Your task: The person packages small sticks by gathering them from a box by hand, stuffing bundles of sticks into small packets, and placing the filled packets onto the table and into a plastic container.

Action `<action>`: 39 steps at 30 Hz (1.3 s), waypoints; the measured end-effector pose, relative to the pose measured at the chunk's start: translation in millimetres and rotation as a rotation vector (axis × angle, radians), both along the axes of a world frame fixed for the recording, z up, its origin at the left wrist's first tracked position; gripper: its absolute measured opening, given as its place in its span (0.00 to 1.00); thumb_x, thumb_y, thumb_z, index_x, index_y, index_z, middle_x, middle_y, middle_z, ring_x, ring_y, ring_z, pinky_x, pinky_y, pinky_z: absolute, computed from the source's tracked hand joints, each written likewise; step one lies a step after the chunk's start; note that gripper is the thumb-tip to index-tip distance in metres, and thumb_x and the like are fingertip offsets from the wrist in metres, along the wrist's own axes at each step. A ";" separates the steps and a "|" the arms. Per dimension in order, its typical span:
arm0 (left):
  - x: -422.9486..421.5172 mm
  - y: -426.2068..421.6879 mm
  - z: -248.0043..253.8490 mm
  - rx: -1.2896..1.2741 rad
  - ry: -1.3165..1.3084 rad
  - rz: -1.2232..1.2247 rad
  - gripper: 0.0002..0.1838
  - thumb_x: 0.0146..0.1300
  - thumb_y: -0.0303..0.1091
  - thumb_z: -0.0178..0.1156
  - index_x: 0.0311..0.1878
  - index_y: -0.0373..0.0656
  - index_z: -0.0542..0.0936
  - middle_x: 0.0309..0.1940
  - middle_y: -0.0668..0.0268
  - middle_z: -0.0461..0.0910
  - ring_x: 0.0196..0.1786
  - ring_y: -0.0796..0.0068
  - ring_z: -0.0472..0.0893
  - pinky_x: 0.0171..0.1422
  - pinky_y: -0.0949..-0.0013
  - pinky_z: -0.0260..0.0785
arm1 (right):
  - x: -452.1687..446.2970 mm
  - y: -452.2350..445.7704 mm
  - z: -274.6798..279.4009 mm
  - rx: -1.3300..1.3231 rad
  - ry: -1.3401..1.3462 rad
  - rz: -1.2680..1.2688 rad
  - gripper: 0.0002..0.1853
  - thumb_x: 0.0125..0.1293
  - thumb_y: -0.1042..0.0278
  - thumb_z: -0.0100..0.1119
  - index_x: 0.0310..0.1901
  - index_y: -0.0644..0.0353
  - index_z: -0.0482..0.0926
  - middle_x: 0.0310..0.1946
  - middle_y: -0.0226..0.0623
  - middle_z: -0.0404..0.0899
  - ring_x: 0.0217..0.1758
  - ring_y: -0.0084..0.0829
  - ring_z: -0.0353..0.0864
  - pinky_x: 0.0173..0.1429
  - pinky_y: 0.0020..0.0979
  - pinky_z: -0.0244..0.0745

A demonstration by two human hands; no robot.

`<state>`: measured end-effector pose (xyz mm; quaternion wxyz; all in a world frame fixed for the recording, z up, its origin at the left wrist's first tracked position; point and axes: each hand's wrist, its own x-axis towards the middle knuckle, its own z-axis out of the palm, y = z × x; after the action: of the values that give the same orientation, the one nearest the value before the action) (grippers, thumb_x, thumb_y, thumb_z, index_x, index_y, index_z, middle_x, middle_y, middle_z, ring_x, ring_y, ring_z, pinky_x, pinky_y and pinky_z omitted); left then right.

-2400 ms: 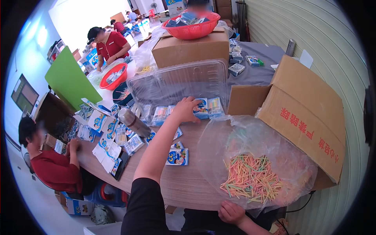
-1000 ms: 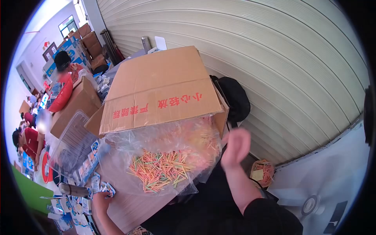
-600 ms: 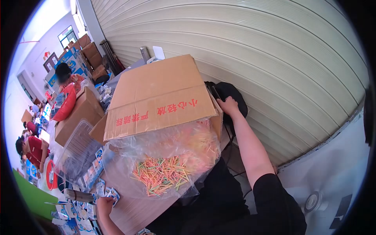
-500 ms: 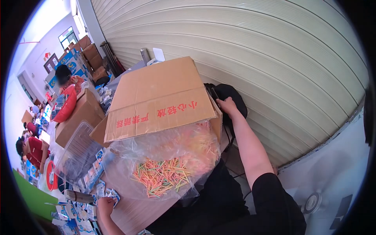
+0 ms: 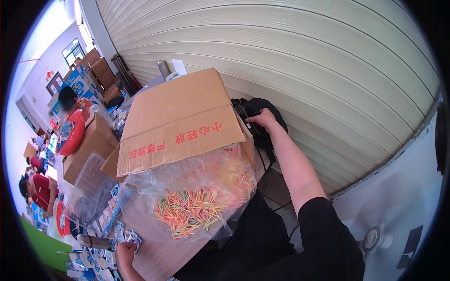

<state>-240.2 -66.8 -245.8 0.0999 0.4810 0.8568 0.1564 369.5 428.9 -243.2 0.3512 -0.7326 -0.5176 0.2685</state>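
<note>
At the right of the large cardboard box, my right hand reaches to a black bag by the shutter wall. Its fingers are closed on the bag's edge, and the fingertips are partly hidden. Low on the left, my left hand rests at the table with its fingers curled on a small blue-and-white packet. Clear plastic lining spills from the box's front, holding many thin pink, orange, yellow and green sticks.
A clear plastic bin and a metal flask stand near my left hand, among scattered packets. Beyond are another carton, a red basin and several seated people. The ribbed shutter borders the right.
The view has shifted slightly, so the box and table sit further left. My right hand has moved a little over the black bag, its wrist more bent. My left hand stays by the packets.
</note>
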 end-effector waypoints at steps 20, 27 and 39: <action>3.6 0.8 -5.5 0.034 0.018 0.015 0.17 0.56 0.39 0.73 0.43 0.34 0.87 0.31 0.47 0.86 0.33 0.54 0.87 0.41 0.61 0.76 | -16.5 -134.4 77.2 0.786 1.084 -0.153 0.08 0.71 0.67 0.60 0.46 0.60 0.79 0.39 0.37 0.81 0.45 0.26 0.79 0.48 0.27 0.72; 23.3 9.6 -11.4 -0.003 0.393 -0.021 0.13 0.60 0.38 0.66 0.35 0.35 0.86 0.34 0.48 0.84 0.38 0.45 0.84 0.44 0.49 0.75 | -136.1 -296.7 42.7 1.043 0.670 0.575 0.06 0.60 0.79 0.64 0.37 0.60 0.78 0.33 0.37 0.80 0.34 0.35 0.82 0.40 0.34 0.75; 47.6 -15.4 2.1 0.428 0.191 0.182 0.06 0.56 0.27 0.70 0.31 0.35 0.82 0.30 0.56 0.82 0.33 0.58 0.80 0.41 0.61 0.72 | -191.5 -372.8 4.4 0.786 0.455 1.103 0.16 0.59 0.69 0.71 0.47 0.57 0.78 0.41 0.37 0.81 0.39 0.42 0.83 0.44 0.40 0.79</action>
<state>-192.5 -82.2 -243.7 -0.1003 0.4246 0.8495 0.2965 178.0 56.1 -238.7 0.5015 -0.1094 -0.7851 0.3467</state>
